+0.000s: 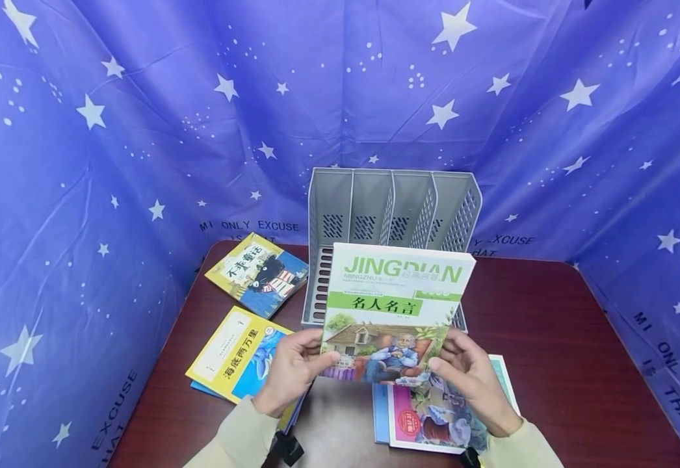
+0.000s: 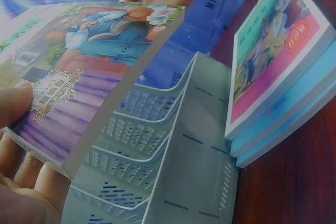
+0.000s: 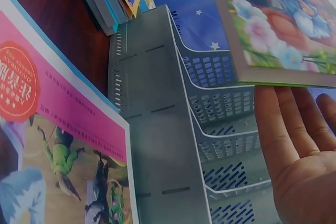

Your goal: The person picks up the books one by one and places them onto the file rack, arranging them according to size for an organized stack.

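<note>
As hands (image 1: 293,369) (image 1: 476,380) grip book (image 1: 395,312), long axis forward, top farthest

Place: curtained desk nook; kind of building cannot be told. Enclosure: blue-violet curtain (image 1: 316,84), printed with white stars, dots and dark Latin lettering, hanging across the top and down both sides of the frame. Furniture: worktop (image 1: 533,312), dark red-brown, wood-look, lower half. Desk fitting: grey file rack (image 1: 369,193), perforated, with upright dividers, centre. Stock: illustrated books (image 1: 240,354) with Chinese titles, left, centre and lower centre.
</note>
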A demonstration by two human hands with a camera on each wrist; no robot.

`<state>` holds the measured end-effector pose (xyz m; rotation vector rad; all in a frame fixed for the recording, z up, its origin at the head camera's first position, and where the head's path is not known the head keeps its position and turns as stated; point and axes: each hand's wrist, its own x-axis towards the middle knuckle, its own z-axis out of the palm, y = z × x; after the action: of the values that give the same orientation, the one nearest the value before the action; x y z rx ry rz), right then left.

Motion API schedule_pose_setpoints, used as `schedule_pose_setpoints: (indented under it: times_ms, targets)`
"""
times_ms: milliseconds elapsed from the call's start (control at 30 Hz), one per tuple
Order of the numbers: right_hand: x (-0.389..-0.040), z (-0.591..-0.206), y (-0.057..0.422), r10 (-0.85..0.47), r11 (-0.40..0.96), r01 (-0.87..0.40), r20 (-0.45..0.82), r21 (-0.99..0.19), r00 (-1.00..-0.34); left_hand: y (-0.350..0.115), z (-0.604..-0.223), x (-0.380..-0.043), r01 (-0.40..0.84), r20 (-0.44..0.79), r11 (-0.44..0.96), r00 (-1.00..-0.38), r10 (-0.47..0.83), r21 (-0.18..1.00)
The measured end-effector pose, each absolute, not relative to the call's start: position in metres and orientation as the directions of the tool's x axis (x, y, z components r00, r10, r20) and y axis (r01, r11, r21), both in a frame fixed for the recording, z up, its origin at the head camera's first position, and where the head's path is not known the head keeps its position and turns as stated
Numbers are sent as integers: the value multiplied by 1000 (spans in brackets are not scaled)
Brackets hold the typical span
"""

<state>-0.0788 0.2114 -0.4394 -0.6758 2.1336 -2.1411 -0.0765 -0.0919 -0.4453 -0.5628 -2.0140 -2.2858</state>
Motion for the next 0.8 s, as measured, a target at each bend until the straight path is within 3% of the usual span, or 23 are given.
schedule_pose_setpoints:
  times_ms: [800]
  targets:
    - [-81,-449,193,-311,46,-343,313,-938,-898,-101,-448,-85,197,213,-100,-959,185,975]
